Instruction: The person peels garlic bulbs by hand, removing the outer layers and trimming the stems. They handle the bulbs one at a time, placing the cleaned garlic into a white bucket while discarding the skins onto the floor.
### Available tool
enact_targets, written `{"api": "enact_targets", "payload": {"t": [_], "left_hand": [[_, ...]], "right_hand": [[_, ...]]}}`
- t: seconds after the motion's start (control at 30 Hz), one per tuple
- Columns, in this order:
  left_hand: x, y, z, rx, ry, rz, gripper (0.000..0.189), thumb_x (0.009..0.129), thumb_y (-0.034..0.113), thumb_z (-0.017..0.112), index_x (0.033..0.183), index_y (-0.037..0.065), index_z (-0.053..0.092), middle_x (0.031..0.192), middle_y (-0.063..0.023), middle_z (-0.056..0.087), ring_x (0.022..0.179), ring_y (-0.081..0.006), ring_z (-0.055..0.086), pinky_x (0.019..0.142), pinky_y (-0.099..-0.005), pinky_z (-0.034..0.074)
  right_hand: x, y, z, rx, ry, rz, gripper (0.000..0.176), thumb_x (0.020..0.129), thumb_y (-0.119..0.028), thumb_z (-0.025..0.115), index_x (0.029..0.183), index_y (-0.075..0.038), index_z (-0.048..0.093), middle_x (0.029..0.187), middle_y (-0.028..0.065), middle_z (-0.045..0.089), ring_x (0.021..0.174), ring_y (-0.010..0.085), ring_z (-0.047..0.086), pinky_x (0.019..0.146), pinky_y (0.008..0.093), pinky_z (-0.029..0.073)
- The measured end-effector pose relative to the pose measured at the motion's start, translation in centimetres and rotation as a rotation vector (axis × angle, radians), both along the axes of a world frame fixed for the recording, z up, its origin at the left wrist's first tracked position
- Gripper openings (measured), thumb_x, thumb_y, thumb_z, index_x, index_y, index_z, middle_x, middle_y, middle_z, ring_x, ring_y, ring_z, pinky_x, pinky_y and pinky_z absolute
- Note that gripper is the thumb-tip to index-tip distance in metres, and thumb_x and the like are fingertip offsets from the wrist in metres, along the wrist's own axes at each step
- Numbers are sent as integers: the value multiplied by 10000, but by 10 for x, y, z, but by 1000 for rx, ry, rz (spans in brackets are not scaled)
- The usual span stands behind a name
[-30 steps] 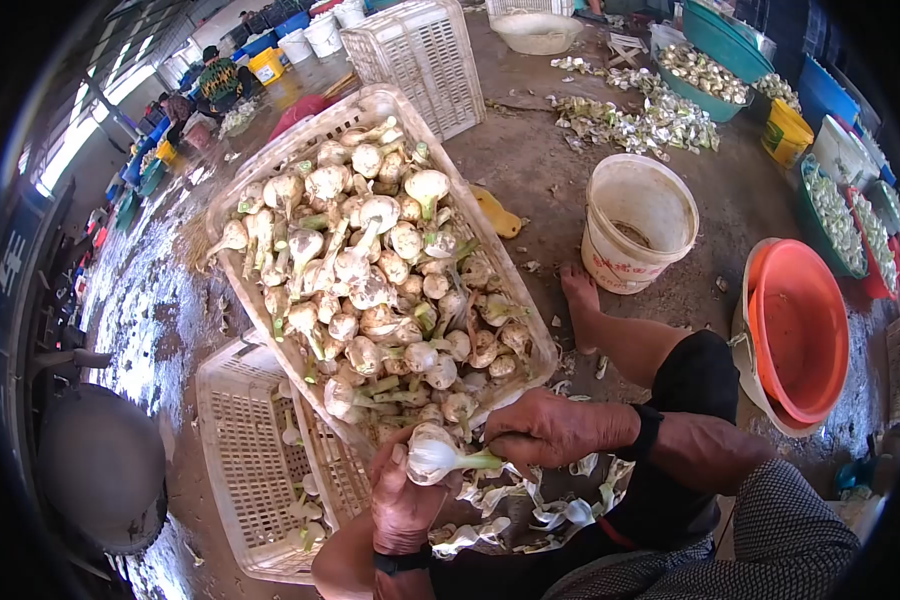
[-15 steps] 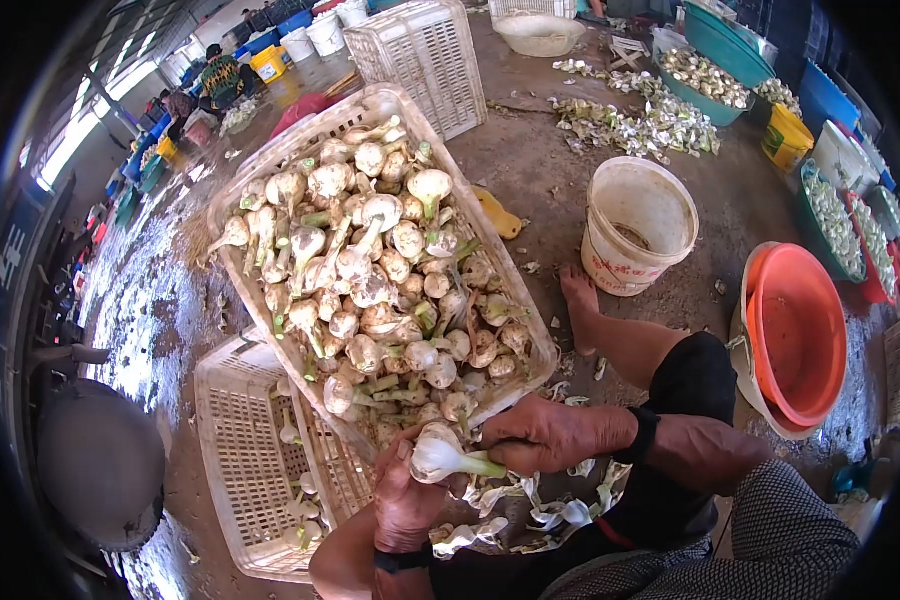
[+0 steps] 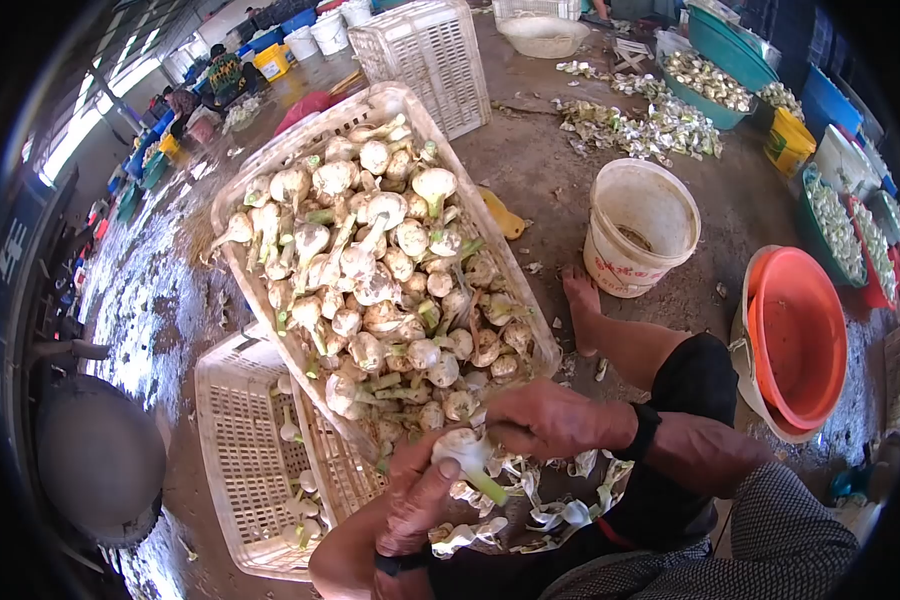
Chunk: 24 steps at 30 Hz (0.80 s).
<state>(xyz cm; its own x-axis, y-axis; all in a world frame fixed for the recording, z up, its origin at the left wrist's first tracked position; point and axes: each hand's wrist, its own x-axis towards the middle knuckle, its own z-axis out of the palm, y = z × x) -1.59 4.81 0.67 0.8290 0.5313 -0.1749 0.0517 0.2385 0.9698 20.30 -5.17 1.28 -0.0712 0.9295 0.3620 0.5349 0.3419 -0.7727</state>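
My left hand [image 3: 410, 495] is wrapped round a white garlic bulb [image 3: 467, 452], its thumb on the bulb's face. The green-tipped stem points down to the right. Closed against the bulb's upper right side, my right hand [image 3: 548, 418] pinches what looks like a strip of its outer skin; the fingertips are partly hidden. Just beyond both hands, a pale plastic crate [image 3: 542, 335] is heaped with garlic bulbs [image 3: 370, 260], many with soil and stems on them. Peeled skins [image 3: 545, 510] lie below the hands.
A second crate [image 3: 225, 440] with a few bulbs stands under the full one. To the right are a white bucket [image 3: 610, 255] and an orange basin [image 3: 800, 350]. More skins [image 3: 650, 125], tubs and an upright crate [image 3: 425, 70] stand farther off, with people [image 3: 225, 80] at far left.
The bulb has turned in my left hand, so its stem now points down instead of right. My right hand has moved from the stem up to the bulb's side.
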Motion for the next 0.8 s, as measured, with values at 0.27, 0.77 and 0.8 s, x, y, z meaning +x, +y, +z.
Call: {"api": "enact_targets", "payload": {"t": [0.27, 0.77, 0.8], "left_hand": [[1, -8, 16, -224, -259, -96, 680, 771, 279, 728, 1343, -8, 498, 1097, -252, 632, 1022, -354, 615, 837, -451, 544], [6, 0, 1, -146, -395, 31, 685, 623, -70, 758, 1272, 55, 575, 1332, -169, 527, 1211, -292, 549, 1029, -409, 446], [5, 0, 0, -107, -391, 27, 685, 632, -79, 765, 1274, 69, 579, 1319, -167, 536, 1196, -284, 557, 1016, -401, 456]], "right_hand": [[22, -5, -12, -329, -298, 10, 245, 828, -271, 626, 859, -29, 596, 700, 198, 600, 651, 395, 606, 606, 482, 485], [-1, -12, 17, -736, 723, 344, 370, 999, -347, 544, 933, -3, 664, 665, 1, 602, 590, 63, 578, 518, 217, 432], [0, -13, 15, -757, 747, 333, 361, 998, -343, 546, 926, -9, 662, 661, 2, 605, 574, 63, 571, 510, 215, 430]]}}
